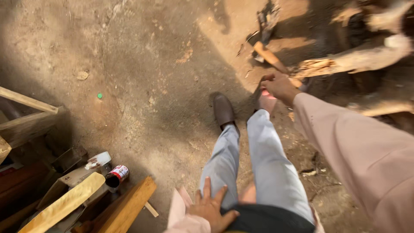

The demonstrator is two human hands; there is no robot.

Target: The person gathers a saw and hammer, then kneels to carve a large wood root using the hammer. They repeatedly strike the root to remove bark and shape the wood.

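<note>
Head view looks down on a bare dirt floor where the person stands in light grey trousers and 1 visible brown leather shoe. The right hand is stretched forward with fingers curled narrow, not closed on anything, just short of a wooden-handled tool lying on the ground. The tool lies ahead and slightly left of that hand, its long axis running diagonally from near the knuckles up toward the floor's far edge, dark head farthest away. The left hand rests spread wide on the left thigh, holding nothing, well apart from the tool. Rough logs lie toward the far right; planks and a small red-and-white can sit at the near left.
</note>
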